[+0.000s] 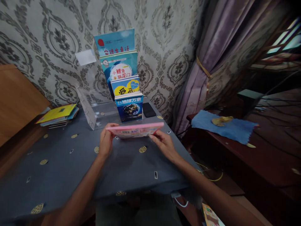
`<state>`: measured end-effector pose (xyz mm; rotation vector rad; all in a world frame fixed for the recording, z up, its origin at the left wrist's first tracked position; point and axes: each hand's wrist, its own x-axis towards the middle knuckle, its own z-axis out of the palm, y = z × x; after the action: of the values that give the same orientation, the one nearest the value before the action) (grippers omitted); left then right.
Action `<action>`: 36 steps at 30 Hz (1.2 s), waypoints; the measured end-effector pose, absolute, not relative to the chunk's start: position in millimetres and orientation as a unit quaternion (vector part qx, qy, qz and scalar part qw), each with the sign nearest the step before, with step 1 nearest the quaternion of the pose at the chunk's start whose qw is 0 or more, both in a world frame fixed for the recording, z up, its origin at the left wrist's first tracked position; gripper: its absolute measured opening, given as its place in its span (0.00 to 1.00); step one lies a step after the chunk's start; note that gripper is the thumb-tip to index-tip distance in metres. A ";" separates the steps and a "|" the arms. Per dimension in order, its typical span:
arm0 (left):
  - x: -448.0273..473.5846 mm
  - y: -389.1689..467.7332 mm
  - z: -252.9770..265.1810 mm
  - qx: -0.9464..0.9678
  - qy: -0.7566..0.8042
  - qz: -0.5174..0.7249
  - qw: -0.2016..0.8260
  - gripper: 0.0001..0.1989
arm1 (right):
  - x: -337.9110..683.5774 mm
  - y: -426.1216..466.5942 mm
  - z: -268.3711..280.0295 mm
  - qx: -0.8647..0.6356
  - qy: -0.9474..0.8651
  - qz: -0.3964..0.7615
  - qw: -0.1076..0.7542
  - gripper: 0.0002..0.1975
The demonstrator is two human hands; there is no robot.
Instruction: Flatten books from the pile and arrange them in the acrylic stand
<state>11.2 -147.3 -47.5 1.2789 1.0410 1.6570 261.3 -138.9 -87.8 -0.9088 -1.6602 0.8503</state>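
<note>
Between my two hands a pink-edged book (135,129) is held up over the table, its long edge turned toward me and its cover seen at a steep slant. My left hand (107,139) grips its left end. The fingers of my right hand (163,142) pinch its lower right corner. Just beyond it stands a clear acrylic book rack (88,108). Several books fill the rack's right side in steps, with a blue book showing the Earth (129,108) at the front and a tall teal book (115,40) at the back. The rack's left part shows no books.
A dark phone (149,110) lies right of the rack. At the table's left, a pile of thin books (58,114) has a yellow one on top. A patterned wall and a tied purple curtain (190,91) stand behind. On the right, a blue cloth (223,127) lies on a dark red surface.
</note>
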 end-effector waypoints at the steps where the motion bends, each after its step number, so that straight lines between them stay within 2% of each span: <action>1: 11.1 -148.5 -48.8 0.496 0.406 0.661 0.391 0.24 | 259.7 -136.5 -87.4 -0.373 -0.677 0.365 0.519 0.19; 3: 11.9 -150.6 -49.6 0.492 0.400 0.667 0.391 0.25 | 256.2 -132.8 -84.4 -0.363 -0.652 0.393 0.538 0.18; 5: 12.9 -151.7 -49.1 0.511 0.408 0.656 0.377 0.22 | 253.4 -131.0 -79.3 -0.359 -0.628 0.422 0.546 0.18; 7: 13.4 -151.8 -48.7 0.531 0.425 0.641 0.355 0.19 | 252.2 -130.7 -73.8 -0.364 -0.611 0.450 0.541 0.19; 10: 14.0 -150.6 -51.6 0.531 0.448 0.619 0.366 0.18 | 253.7 -131.1 -69.1 -0.379 -0.595 0.479 0.522 0.20; 19: 12.4 -144.2 -85.5 0.483 0.511 0.533 0.471 0.25 | 261.2 -128.3 -96.7 -0.438 -0.568 0.512 0.473 0.22; 23: 4.4 -141.8 -101.9 0.508 0.540 0.481 0.467 0.35 | 262.5 -122.1 -109.4 -0.458 -0.575 0.520 0.435 0.22; 25: 0.2 -140.3 -105.9 0.536 0.550 0.452 0.454 0.36 | 263.1 -118.1 -113.0 -0.464 -0.582 0.524 0.414 0.22; 36: -7.5 -127.7 -90.5 0.649 0.635 0.251 0.334 0.23 | 265.1 -106.8 -111.9 -0.500 -0.637 0.478 0.341 0.12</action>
<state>-7.5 -127.7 -90.5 1.6941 1.6585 0.6546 265.1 -106.8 -111.9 -1.3000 -1.6570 1.2426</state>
